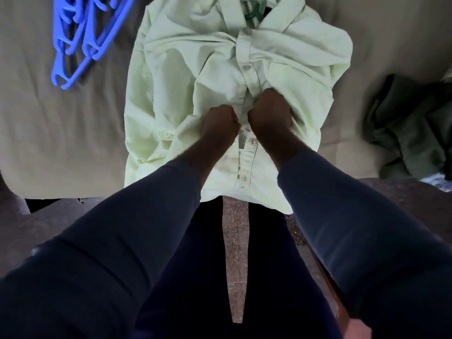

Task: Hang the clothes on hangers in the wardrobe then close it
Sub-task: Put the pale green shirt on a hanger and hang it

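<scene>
While a loose bundle of blue hangers (pixel 83 42) lies at the upper left of the frame on the beige bed sheet (pixel 36 123), the pale green shirt (pixel 171 77) fills the middle. It lies front up, with its collar toward the top edge and its hem drooping over the near edge of the bed at centre.

The shirt looks like thin woven cloth: light, limp and quick to crease, as the rumpled folds across both sleeves suggest. It will probably sag and slip wherever it is not supported. A dark green hanger (pixel 253 13) shows inside the open collar at top centre. The safest hold for carrying is likely that hanger's hook, with the shoulders seated on it. For closing the front, the stiffer button placket (pixel 245 69) is the place to grip.

Just left of the placket, at mid-frame, the left hand (pixel 220 123) is curled tight, knuckles up, and grips the shirt's edge. Its fingertips are hidden beneath it. Close beside it on the right and slightly higher, the right hand (pixel 270 111) is bunched the same way on the opposite edge, and the fabric puckers toward it. The two hands nearly touch across the placket, which suggests a button is being fastened.

At the right edge of the frame a dark green garment (pixel 411 128) lies crumpled on the sheet, well apart from the shirt.
</scene>
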`<state>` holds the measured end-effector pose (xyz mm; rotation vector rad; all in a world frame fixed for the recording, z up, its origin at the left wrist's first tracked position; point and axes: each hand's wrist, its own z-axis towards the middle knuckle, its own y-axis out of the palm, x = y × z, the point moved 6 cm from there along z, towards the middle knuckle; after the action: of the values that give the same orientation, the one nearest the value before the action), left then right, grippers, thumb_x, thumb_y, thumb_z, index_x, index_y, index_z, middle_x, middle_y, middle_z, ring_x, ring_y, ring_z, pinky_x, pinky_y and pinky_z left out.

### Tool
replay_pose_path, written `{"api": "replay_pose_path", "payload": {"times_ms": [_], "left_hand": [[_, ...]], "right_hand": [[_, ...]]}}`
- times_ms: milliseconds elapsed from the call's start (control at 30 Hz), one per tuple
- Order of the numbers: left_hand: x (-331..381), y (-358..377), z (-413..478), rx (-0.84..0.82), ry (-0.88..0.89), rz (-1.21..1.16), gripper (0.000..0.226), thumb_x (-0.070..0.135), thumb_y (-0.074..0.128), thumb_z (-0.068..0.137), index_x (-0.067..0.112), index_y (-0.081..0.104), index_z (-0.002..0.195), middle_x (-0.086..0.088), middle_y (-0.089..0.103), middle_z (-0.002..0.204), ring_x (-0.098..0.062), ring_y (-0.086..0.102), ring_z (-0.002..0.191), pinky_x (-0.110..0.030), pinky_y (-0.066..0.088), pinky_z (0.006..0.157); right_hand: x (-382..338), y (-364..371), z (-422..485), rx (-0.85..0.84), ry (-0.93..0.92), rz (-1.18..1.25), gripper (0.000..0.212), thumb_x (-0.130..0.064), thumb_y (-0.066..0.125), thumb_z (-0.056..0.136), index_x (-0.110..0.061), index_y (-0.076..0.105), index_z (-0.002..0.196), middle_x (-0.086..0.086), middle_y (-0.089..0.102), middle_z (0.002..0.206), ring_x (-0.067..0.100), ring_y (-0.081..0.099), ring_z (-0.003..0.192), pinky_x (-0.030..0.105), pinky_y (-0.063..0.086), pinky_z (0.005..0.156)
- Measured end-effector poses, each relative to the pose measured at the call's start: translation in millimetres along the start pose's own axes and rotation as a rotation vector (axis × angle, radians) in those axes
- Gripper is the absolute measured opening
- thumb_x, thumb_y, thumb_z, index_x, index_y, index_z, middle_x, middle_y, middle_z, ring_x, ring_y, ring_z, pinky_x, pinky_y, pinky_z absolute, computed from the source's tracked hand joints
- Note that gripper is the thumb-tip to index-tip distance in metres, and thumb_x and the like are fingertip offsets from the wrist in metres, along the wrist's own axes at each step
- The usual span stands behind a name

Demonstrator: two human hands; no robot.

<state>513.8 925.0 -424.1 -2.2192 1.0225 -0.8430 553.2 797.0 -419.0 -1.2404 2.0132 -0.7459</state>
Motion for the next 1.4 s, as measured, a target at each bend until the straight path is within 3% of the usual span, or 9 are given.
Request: {"api": "replay_pose_path", "payload": {"times_ms": [167, 267, 367, 467, 567, 733, 867, 1167, 1400], "left_hand": [[-7, -2, 1, -0.022, -0.030, -0.157, 0.016, 0.014, 0.060, 0.090, 0.011, 0.073, 0.097, -0.003, 0.072, 0.097, -0.019, 0.066, 0.092, -0.022, 0.044, 0.071], [-13, 1, -5, -0.067, -0.058, -0.337, 0.008, 0.008, 0.060, 0.085, 0.012, 0.067, 0.086, 0.004, 0.063, 0.078, -0.014, 0.057, 0.072, -0.023, 0.041, 0.065], [-17, 8, -21, -0.203, -0.102, -0.693, 0.010, -0.003, 0.063, 0.082, 0.007, 0.065, 0.081, -0.004, 0.063, 0.068, -0.013, 0.058, 0.058, -0.026, 0.049, 0.058], [-15, 0, -33, -0.224, -0.093, -0.825, 0.008, -0.005, 0.062, 0.087, -0.002, 0.067, 0.091, -0.011, 0.067, 0.075, -0.008, 0.063, 0.058, -0.021, 0.050, 0.055], [-16, -6, -35, -0.200, -0.091, -0.857, 0.018, -0.008, 0.059, 0.085, 0.007, 0.069, 0.084, -0.020, 0.071, 0.082, -0.022, 0.068, 0.073, -0.038, 0.058, 0.070], [-16, -7, -40, -0.222, -0.089, -0.853, 0.007, -0.001, 0.066, 0.088, 0.004, 0.067, 0.084, -0.007, 0.065, 0.069, -0.012, 0.058, 0.057, -0.027, 0.051, 0.060], [-22, -8, -38, -0.202, -0.135, -0.917, 0.006, 0.000, 0.066, 0.089, 0.005, 0.069, 0.087, -0.003, 0.068, 0.067, -0.014, 0.062, 0.061, -0.035, 0.054, 0.072], [-15, -12, -46, -0.204, -0.098, -0.943, 0.006, 0.000, 0.065, 0.090, 0.004, 0.068, 0.094, -0.006, 0.069, 0.076, -0.008, 0.067, 0.070, -0.022, 0.055, 0.069], [-17, -20, -45, -0.218, -0.049, -0.916, 0.011, 0.000, 0.067, 0.088, 0.010, 0.071, 0.089, -0.004, 0.071, 0.080, -0.010, 0.068, 0.076, -0.024, 0.056, 0.075]], "right_hand": [[10, 4, -20, -0.203, -0.157, 0.448, 0.019, -0.011, 0.065, 0.086, -0.007, 0.073, 0.102, 0.006, 0.071, 0.092, 0.024, 0.069, 0.089, 0.045, 0.056, 0.088], [20, 13, -50, -0.330, -0.099, 0.755, 0.014, -0.001, 0.066, 0.089, -0.013, 0.071, 0.094, -0.001, 0.066, 0.074, 0.012, 0.061, 0.069, 0.034, 0.055, 0.075], [22, 17, -63, -0.274, -0.023, 0.928, 0.018, 0.000, 0.064, 0.090, -0.017, 0.069, 0.088, 0.000, 0.069, 0.075, 0.010, 0.061, 0.068, 0.026, 0.050, 0.066], [16, 16, -63, -0.208, -0.065, 0.871, 0.008, -0.011, 0.066, 0.088, -0.012, 0.072, 0.093, 0.000, 0.071, 0.081, 0.008, 0.065, 0.073, 0.030, 0.053, 0.071], [8, 9, -66, -0.191, -0.137, 0.717, 0.015, -0.028, 0.073, 0.086, -0.015, 0.071, 0.092, -0.006, 0.070, 0.081, 0.003, 0.064, 0.074, 0.022, 0.052, 0.073], [9, 2, -59, -0.109, -0.149, 0.576, 0.025, -0.015, 0.062, 0.086, -0.014, 0.054, 0.063, -0.005, 0.052, 0.056, 0.010, 0.048, 0.055, 0.030, 0.042, 0.060], [20, 10, -57, -0.231, -0.004, 0.858, 0.015, -0.005, 0.058, 0.085, 0.005, 0.068, 0.081, 0.025, 0.070, 0.080, 0.040, 0.070, 0.078, 0.053, 0.060, 0.071], [25, 14, -64, -0.196, 0.104, 1.052, 0.021, -0.001, 0.065, 0.089, 0.018, 0.064, 0.082, 0.038, 0.065, 0.083, 0.042, 0.072, 0.076, 0.036, 0.061, 0.063], [27, 21, -67, -0.303, 0.077, 1.105, 0.024, -0.013, 0.066, 0.091, 0.010, 0.069, 0.092, 0.032, 0.069, 0.093, 0.041, 0.070, 0.093, 0.049, 0.058, 0.089]]}}
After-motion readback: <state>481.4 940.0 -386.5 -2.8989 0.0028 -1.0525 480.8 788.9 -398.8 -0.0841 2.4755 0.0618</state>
